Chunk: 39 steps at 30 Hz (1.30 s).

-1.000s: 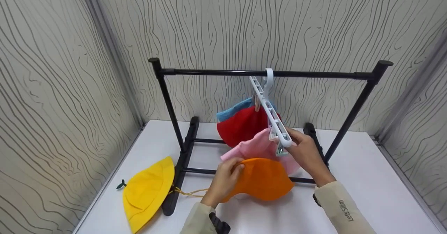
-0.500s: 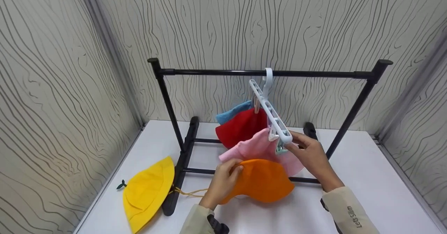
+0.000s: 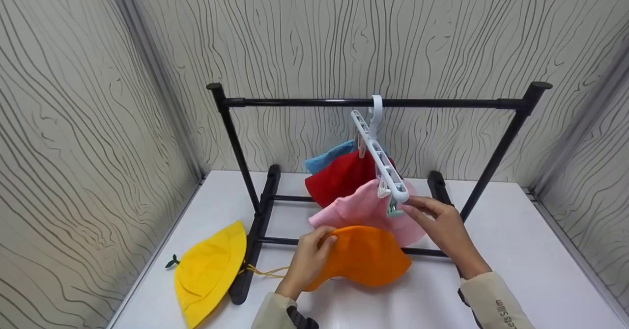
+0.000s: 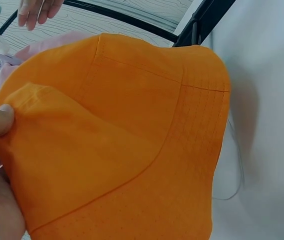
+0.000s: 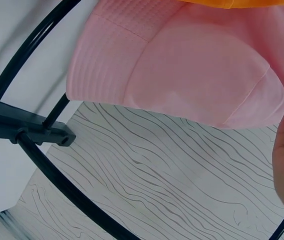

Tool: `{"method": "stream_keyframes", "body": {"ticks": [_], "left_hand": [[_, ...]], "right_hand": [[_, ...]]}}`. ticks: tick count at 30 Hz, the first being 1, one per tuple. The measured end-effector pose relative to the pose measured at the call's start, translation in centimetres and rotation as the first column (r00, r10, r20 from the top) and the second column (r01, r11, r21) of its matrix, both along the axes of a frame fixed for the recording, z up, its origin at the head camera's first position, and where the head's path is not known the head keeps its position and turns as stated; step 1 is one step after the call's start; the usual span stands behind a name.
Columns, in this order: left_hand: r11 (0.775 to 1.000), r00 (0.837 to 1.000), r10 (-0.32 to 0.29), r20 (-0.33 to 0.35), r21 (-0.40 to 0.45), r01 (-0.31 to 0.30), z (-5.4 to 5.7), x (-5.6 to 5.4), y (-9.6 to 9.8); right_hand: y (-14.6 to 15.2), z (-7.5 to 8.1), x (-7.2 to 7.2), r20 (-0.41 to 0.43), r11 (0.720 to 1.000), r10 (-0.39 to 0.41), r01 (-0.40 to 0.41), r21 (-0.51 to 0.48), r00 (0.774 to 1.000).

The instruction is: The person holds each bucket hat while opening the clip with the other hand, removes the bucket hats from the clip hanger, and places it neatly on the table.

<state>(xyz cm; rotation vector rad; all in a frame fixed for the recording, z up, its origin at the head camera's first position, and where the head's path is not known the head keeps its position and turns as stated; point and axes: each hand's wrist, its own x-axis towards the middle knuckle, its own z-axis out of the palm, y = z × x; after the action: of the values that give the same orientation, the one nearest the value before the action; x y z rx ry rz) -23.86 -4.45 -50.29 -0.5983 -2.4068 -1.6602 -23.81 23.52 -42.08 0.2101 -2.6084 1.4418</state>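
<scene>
My left hand (image 3: 305, 259) pinches the edge of an orange bucket hat (image 3: 366, 258) between thumb and fingers, holding it low in front of the rack. The left wrist view shows the hat (image 4: 132, 130) folded flat, its stitched brim toward the right. Beside the near end of a white clip hanger (image 3: 381, 159) is my right hand (image 3: 444, 228), fingers fairly straight, close to a mint-green clip (image 3: 394, 208). Whether a fingertip touches that clip is unclear. A pink bucket hat (image 3: 358, 206) hangs just behind, then a red hat (image 3: 339, 179) and a blue one (image 3: 329, 157).
A black rack (image 3: 304, 102) carries the hanger on its top bar. At the left lies a yellow hat (image 3: 209, 272) with a sprout-shaped tip (image 3: 172, 261) and a cord (image 3: 268, 272), on a white table (image 3: 521, 250). Patterned panels (image 3: 295, 34) surround the table.
My right hand has drawn slightly right and down from the hanger's near end. The hanger has swung a little. My left hand and the orange hat have shifted slightly left and down.
</scene>
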Motion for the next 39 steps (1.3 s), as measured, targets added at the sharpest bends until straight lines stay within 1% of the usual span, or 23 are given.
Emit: {"method": "stream_keyframes", "body": {"ticks": [3, 6, 12, 16, 22, 24, 29, 33, 39], "left_hand": [[1.000, 1.000, 0.013, 0.012, 0.005, -0.013, -0.1, 0.0, -0.3], [1.000, 1.000, 0.027, 0.006, 0.013, -0.027, -0.2, 0.1, -0.7], [0.998, 0.998, 0.060, -0.011, 0.025, -0.060, -0.7, 0.4, -1.6], [0.997, 0.997, 0.077, 0.009, 0.026, -0.077, -1.0, 0.6, -2.2], [0.995, 0.993, 0.098, 0.071, 0.009, -0.099, -1.2, 1.0, -3.2], [0.994, 0.989, 0.108, 0.096, 0.002, -0.109, -1.2, 1.0, -3.6], [0.990, 0.980, 0.142, 0.137, -0.009, -0.143, -1.4, 1.0, -4.5], [0.987, 0.976, 0.157, 0.148, 0.007, -0.160, -1.7, 1.0, -5.0], [0.983, 0.971, 0.170, 0.167, 0.039, -0.178, -2.2, 0.9, -5.8]], "right_hand": [[0.1, -0.3, 0.1, 0.013, 1.000, 0.004, -0.004, 0.002, 1.000], [0.2, -0.5, 0.1, 0.019, 1.000, 0.002, -0.002, 0.007, 1.000], [0.3, -1.0, 0.3, -0.017, 0.999, -0.011, 0.012, 0.033, 1.000], [0.4, -1.3, 0.4, -0.030, 0.999, -0.018, 0.020, 0.042, 0.999], [0.4, -1.8, 0.7, -0.050, 0.999, -0.011, 0.013, 0.047, 0.999], [0.4, -2.0, 0.7, -0.052, 0.999, -0.007, 0.009, 0.048, 0.999], [0.5, -2.2, 0.8, -0.038, 0.998, -0.015, 0.017, 0.057, 0.999], [0.5, -2.3, 0.9, -0.011, 0.997, -0.029, 0.030, 0.067, 1.000], [0.4, -2.4, 0.9, 0.000, 0.997, -0.041, 0.041, 0.066, 0.999]]}}
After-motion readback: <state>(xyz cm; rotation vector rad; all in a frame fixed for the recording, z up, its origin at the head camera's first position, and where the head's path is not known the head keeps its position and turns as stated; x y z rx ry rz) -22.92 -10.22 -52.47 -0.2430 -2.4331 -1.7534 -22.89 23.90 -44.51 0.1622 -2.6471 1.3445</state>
